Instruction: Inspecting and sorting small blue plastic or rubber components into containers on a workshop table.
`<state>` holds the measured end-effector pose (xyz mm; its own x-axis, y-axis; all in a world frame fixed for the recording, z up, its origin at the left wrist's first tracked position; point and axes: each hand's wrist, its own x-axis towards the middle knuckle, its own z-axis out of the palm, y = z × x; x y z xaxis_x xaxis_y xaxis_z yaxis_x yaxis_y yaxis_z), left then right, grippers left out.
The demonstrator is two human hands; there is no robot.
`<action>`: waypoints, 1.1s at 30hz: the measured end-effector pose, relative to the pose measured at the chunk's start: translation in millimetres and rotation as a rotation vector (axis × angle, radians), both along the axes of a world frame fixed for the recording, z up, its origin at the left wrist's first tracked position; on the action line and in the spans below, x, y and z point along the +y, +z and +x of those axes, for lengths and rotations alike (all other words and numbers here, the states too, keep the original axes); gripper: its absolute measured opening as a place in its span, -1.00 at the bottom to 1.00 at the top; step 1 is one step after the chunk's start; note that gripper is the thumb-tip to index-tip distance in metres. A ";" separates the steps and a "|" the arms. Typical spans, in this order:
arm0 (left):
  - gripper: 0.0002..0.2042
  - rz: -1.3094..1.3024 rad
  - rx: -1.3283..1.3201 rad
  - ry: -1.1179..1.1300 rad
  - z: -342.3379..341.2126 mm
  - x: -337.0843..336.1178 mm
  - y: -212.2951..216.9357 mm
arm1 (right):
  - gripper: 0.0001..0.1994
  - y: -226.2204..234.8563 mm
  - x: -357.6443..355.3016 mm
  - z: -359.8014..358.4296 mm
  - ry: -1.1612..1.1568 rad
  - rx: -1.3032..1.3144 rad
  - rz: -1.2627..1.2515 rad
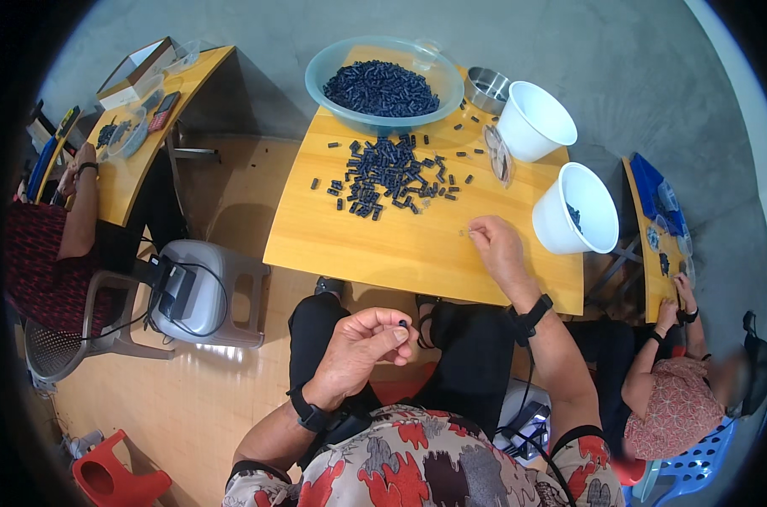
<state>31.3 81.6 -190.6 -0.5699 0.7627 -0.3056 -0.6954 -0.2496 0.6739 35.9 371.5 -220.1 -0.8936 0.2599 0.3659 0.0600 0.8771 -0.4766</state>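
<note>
My left hand (360, 348) is closed in front of the table's near edge, above my lap. Between its thumb and forefinger sits a small black plastic piece (403, 323), mostly covered by the fingers. My right hand (499, 251) rests low over the wooden table (316, 241), fingers pinched together. Whatever is in that pinch, if anything, is too small to make out. Beside its fingertips lie tiny pale bits (463, 232). A loose pile of small black cylindrical pieces (386, 169) spreads across the table beyond both hands.
A translucent basin (316, 74) heaped with black pieces stands at the far edge. On the right are a metal bowl (488, 88), a white bucket (535, 122) and another white bucket (576, 207) with some pieces inside. Other people sit at side tables; a grey stool (202, 291) stands left.
</note>
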 end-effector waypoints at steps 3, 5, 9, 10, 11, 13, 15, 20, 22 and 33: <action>-0.89 0.003 0.000 0.003 0.3 -1.4 -0.2 | -0.90 -6.4 1.8 0.0 -0.092 -0.020 -0.268; -0.89 0.003 -0.003 0.004 0.0 -1.8 -0.7 | -0.89 -6.8 3.4 -0.5 -0.081 0.048 -0.251; -0.89 -0.001 -0.010 0.010 -0.1 -1.8 -1.9 | -0.89 2.4 -0.3 -0.5 -0.056 -0.007 -0.153; -0.89 0.023 -0.004 0.028 -0.3 -1.6 -2.1 | -0.88 5.7 -3.4 0.2 -0.035 0.001 -0.131; -0.89 -0.003 -0.017 0.013 -0.6 -1.6 -2.3 | -0.88 8.6 -7.3 0.3 -0.001 0.077 -0.106; -0.89 0.021 -0.012 0.032 -1.0 -1.5 -3.2 | -0.88 12.0 -15.8 -1.0 0.045 0.016 -0.072; -0.89 -0.013 -0.030 0.015 -1.5 -0.7 -4.1 | -0.87 12.3 -23.9 -3.8 0.102 0.022 -0.034; -0.89 -0.003 -0.029 0.005 -2.9 -0.3 -4.5 | -0.89 7.0 -32.2 -8.8 0.106 0.023 0.054; -0.89 0.009 -0.014 0.025 -3.0 -0.9 -3.5 | -0.90 4.5 -30.8 -9.3 0.115 -0.026 0.072; -0.85 -0.005 -0.002 0.030 1.5 -6.9 9.8 | -0.92 63.4 -69.4 26.5 0.135 -0.218 -0.600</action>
